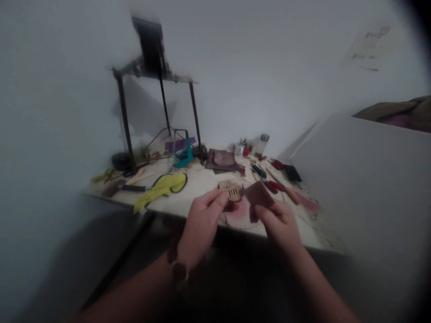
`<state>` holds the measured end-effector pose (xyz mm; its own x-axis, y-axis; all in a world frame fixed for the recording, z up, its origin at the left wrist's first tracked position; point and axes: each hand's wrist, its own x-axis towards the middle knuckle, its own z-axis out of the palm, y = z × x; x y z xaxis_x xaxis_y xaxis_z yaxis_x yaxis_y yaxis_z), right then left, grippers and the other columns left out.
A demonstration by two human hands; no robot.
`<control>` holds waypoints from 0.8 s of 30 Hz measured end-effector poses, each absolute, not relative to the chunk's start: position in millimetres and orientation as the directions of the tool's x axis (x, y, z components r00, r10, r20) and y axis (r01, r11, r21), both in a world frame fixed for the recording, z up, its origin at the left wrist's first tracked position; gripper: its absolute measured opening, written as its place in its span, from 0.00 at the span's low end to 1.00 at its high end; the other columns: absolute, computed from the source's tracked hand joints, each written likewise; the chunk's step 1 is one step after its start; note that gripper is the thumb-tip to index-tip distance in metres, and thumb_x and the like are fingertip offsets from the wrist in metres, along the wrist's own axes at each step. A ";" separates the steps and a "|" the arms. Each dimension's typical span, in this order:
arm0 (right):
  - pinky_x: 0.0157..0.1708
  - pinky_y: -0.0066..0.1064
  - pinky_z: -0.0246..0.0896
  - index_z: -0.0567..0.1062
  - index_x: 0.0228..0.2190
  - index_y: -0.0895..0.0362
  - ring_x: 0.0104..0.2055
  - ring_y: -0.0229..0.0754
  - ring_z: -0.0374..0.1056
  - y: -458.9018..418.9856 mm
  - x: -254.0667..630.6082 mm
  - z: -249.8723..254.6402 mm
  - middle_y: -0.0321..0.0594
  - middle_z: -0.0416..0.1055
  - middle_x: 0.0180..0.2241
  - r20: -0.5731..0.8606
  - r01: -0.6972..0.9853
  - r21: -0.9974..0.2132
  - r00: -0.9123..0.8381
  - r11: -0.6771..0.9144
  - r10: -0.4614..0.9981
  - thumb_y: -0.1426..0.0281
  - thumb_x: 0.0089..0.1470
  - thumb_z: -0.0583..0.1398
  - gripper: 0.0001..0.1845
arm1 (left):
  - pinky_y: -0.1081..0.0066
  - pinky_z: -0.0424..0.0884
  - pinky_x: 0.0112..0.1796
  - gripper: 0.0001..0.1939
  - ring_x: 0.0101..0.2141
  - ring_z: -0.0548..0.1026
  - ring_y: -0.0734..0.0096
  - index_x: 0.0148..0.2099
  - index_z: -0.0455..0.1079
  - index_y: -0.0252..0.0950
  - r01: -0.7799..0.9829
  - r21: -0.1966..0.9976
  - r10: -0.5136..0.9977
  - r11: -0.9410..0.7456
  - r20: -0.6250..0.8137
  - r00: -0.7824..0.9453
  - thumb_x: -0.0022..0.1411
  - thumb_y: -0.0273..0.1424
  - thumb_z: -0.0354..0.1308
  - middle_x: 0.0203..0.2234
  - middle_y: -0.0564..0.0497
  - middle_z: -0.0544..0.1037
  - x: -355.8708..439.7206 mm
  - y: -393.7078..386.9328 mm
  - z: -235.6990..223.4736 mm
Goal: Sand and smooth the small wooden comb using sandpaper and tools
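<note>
My left hand [207, 215] pinches a small, rounded wooden comb [231, 189] between thumb and fingers, with its teeth towards the right. A reddish-brown piece of sandpaper [258, 196] is held in my right hand [281, 224], thumb on top and fingers beneath. The sandpaper's left edge is close to the teeth; whether they touch I cannot tell. Both hands are above the front edge of the white table [198, 193]. More brown sheets [210, 162] lie further back, a rounded brown piece on top of them.
To the left lie a yellow-green glove-like item [168, 184], a black-handled tool [134, 188] and a teal-framed saw [184, 157], near a dark metal stand [124, 116]. Red-handled tools [276, 185], a phone-like black object [292, 173] and a clear jar [262, 146] are right. A white panel [363, 179] borders that side.
</note>
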<state>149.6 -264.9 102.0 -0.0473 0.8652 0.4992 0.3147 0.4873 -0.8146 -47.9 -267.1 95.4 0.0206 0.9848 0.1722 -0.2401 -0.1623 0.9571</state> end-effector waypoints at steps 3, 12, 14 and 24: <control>0.26 0.29 0.60 0.75 0.19 0.55 0.24 0.40 0.65 -267.6 142.0 100.7 0.34 0.69 0.19 0.390 0.299 -0.859 -0.147 0.416 0.909 0.66 0.56 0.62 0.16 | 0.62 0.76 0.51 0.17 0.46 0.82 0.55 0.53 0.87 0.37 -0.195 0.962 0.979 -0.191 0.201 0.030 0.76 0.43 0.65 0.44 0.44 0.88 -45.7 -267.9 99.2; 0.29 0.28 0.64 0.80 0.25 0.55 0.27 0.40 0.70 -264.6 134.0 95.0 0.36 0.74 0.23 0.347 0.226 -0.906 -0.088 0.358 0.934 0.62 0.62 0.65 0.16 | 0.63 0.75 0.51 0.10 0.46 0.82 0.57 0.45 0.87 0.38 -0.002 0.959 0.957 -0.285 0.284 0.057 0.74 0.37 0.66 0.41 0.48 0.87 -46.9 -268.9 94.2; 0.29 0.28 0.66 0.80 0.25 0.55 0.27 0.40 0.71 -265.3 131.9 94.3 0.36 0.75 0.23 0.363 0.220 -0.908 -0.016 0.358 0.932 0.58 0.66 0.65 0.19 | 0.64 0.75 0.49 0.12 0.43 0.81 0.59 0.43 0.85 0.37 -0.010 0.963 0.960 -0.268 0.267 0.088 0.74 0.38 0.65 0.38 0.48 0.85 -47.6 -267.1 93.6; 0.26 0.28 0.62 0.82 0.25 0.54 0.23 0.38 0.67 -266.6 133.4 96.5 0.34 0.73 0.20 0.506 0.334 -0.814 0.007 0.475 0.863 0.60 0.67 0.65 0.19 | 0.62 0.77 0.52 0.12 0.48 0.80 0.57 0.43 0.85 0.36 -0.232 0.955 0.964 -0.186 0.223 0.144 0.73 0.39 0.66 0.46 0.43 0.86 -44.3 -262.3 83.1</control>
